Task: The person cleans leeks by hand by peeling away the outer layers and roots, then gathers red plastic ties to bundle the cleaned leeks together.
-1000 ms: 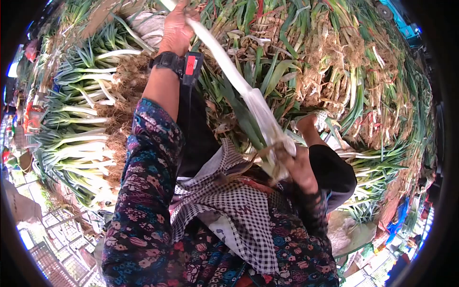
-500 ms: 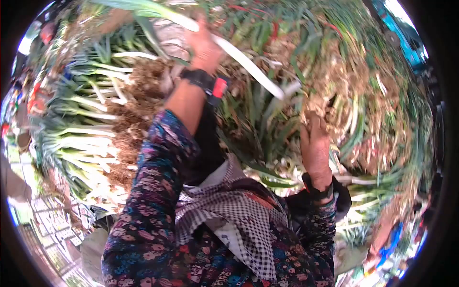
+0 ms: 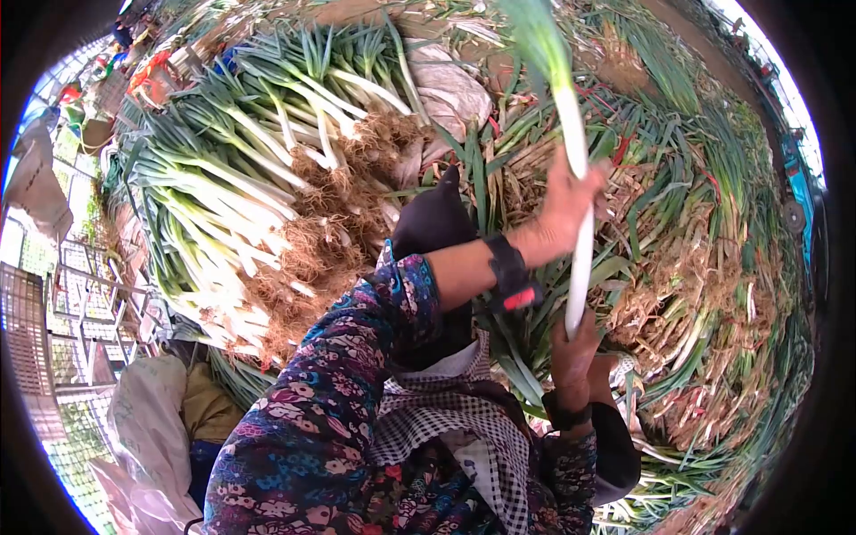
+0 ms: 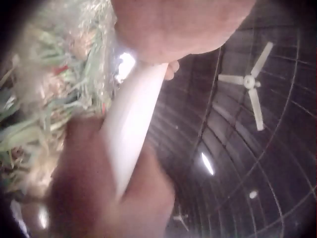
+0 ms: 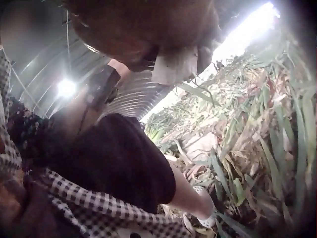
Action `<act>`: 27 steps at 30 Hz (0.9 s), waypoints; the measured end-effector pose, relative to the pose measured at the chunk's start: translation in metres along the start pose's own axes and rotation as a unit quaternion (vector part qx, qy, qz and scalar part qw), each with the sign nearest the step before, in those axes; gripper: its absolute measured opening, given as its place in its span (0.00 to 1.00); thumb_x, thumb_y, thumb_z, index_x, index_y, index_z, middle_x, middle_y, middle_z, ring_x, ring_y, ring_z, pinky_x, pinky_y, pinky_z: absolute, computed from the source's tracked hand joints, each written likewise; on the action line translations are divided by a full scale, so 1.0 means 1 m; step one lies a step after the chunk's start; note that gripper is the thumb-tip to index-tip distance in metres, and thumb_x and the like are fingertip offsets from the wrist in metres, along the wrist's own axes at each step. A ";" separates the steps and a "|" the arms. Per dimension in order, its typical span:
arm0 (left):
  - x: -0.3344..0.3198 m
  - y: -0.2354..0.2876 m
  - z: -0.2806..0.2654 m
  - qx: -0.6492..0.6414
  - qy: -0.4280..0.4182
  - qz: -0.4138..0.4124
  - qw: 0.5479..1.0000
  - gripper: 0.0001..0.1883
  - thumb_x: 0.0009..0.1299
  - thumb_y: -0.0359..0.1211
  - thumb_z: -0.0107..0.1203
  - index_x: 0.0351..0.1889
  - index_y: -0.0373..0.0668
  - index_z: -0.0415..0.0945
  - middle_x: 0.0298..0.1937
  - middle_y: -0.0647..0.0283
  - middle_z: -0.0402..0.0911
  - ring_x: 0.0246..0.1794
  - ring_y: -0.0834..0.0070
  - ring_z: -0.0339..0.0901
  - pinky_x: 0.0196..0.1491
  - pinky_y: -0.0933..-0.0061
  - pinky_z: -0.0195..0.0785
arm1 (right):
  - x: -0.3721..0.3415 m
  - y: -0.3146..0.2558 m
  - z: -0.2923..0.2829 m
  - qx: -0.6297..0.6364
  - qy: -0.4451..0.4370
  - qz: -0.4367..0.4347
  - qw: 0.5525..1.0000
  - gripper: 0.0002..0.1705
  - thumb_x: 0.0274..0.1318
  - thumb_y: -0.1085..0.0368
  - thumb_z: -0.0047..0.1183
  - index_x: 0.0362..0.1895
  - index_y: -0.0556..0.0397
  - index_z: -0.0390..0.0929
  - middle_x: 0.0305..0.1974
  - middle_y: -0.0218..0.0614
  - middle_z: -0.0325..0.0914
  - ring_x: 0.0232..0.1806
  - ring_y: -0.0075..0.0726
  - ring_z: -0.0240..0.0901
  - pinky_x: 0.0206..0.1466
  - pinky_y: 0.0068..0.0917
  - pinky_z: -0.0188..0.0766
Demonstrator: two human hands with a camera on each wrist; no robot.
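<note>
Ribbed roof (image 4: 277,163) overhead with a ceiling fan (image 4: 249,82), upper right in your left wrist view; below you, the ground is mostly covered with leeks and loose leaves. Head view: a strip of bare soil (image 3: 352,12) at the top edge. A bank of leeks (image 3: 232,187) fills the upper left, roots (image 3: 325,236) toward the centre; more heaped leeks (image 3: 695,294) crowd the right. Your dark-clad knee (image 3: 437,218) sits mid-frame between bank and hands, checked cloth (image 3: 508,464) over your lap, so room is tight at the sides. White bag (image 3: 147,415) lower left, contents can't tell; pale sheet (image 3: 450,89) upper middle. Your leek (image 3: 580,267) stands near upright, right of centre, slightly tilted, green top running off the upper edge. Your left hand (image 3: 566,209) is curled round its white shaft; your right hand (image 3: 573,361), lower down, grips the bottom end. Left wrist view is blurred, shaft bridging both hands.
</note>
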State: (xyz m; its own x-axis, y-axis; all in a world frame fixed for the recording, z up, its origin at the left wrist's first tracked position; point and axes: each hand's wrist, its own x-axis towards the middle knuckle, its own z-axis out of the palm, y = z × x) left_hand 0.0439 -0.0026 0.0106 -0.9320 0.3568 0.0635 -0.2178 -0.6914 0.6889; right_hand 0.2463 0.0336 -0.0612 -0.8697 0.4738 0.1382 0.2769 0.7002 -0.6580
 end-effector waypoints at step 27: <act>0.275 0.165 -0.206 0.779 0.100 0.061 0.617 0.30 0.61 0.48 0.58 0.57 0.39 0.74 0.48 0.53 0.81 0.46 0.69 0.78 0.48 0.70 0.70 | -0.045 0.112 0.067 0.075 -0.272 0.113 0.953 0.14 0.57 0.63 0.49 0.45 0.56 0.67 0.35 0.57 0.76 0.40 0.65 0.71 0.41 0.50 0.67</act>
State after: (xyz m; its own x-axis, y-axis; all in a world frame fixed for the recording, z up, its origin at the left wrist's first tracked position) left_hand -0.3078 -0.1479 -0.0072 -0.9646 0.1706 0.2010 0.2556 0.7912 0.5555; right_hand 0.2895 0.0550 -0.1907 -0.8894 0.2269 -0.3969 0.4557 0.5099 -0.7296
